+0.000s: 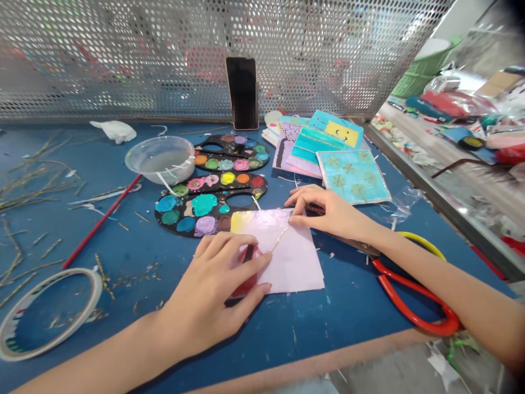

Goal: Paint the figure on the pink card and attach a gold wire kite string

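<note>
A small pale pink card (297, 262) with a yellow corner and a dark red painted area at its left lies on the table. My left hand (217, 279) rests over its left side, fingers spread, with the index fingertip at the lower end of a thin golden twig (280, 238). This twig slants across the card. Its upper end is pinched by the thumb and finger of my right hand (324, 210), at the card's upper right edge. Just above the card lie two black paint palettes (189, 191) with several colours in their wells.
A clear bowl (162, 156) stands behind the palettes, near a red stick (102, 221). Painted cards (353, 175) are stacked at the back right. Scissors (414, 301) lie under my right forearm. A tape roll (96, 290), loose twigs (33, 186) and a propped phone (243, 93) are around.
</note>
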`<control>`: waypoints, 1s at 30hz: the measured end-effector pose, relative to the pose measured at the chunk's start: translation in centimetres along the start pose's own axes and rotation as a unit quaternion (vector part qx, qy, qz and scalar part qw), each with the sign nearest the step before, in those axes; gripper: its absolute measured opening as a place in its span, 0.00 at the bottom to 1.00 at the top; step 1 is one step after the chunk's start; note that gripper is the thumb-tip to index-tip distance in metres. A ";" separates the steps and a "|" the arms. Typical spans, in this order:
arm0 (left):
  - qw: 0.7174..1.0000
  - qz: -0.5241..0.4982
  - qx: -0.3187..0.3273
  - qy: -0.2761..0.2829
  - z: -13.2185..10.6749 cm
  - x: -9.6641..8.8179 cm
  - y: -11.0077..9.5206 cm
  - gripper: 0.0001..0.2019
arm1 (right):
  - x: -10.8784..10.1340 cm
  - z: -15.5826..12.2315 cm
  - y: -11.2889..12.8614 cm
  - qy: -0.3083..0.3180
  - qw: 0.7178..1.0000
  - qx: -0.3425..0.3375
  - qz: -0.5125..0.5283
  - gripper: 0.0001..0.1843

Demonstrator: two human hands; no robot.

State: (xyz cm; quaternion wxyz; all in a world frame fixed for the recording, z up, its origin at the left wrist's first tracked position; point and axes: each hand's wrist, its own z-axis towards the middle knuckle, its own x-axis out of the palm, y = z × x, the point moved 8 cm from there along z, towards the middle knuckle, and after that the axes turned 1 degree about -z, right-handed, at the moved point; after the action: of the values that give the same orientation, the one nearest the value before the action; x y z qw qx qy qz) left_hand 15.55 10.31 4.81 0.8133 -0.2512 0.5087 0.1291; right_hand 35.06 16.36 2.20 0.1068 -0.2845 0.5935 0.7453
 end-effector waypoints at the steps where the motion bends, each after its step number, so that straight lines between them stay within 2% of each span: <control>1: 1.000 0.001 -0.001 0.000 0.0 0.0 0.0 0.14 | 0.0 0.0 0.0 -0.002 1.000 -0.003 -0.008 0.07; 13: 1.000 0.021 0.004 -0.001 0.2 0.2 -0.4 0.13 | 0.1 -0.1 0.5 -0.017 0.999 -0.025 -0.040 0.05; 22: 0.998 0.058 0.027 -0.008 0.2 0.0 -1.3 0.14 | 0.1 -0.1 2.1 -0.033 0.990 -0.091 -0.105 0.05; 30: 0.999 0.040 0.016 -0.009 0.3 0.0 -1.0 0.13 | 0.3 0.1 1.1 -0.015 0.994 -0.079 -0.077 0.04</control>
State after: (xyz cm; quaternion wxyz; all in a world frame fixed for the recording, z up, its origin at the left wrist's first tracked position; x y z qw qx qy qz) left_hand 16.26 9.67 5.21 0.8159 -0.2166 0.5132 0.1552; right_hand 34.27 16.13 2.94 0.1501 -0.3261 0.5073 0.7835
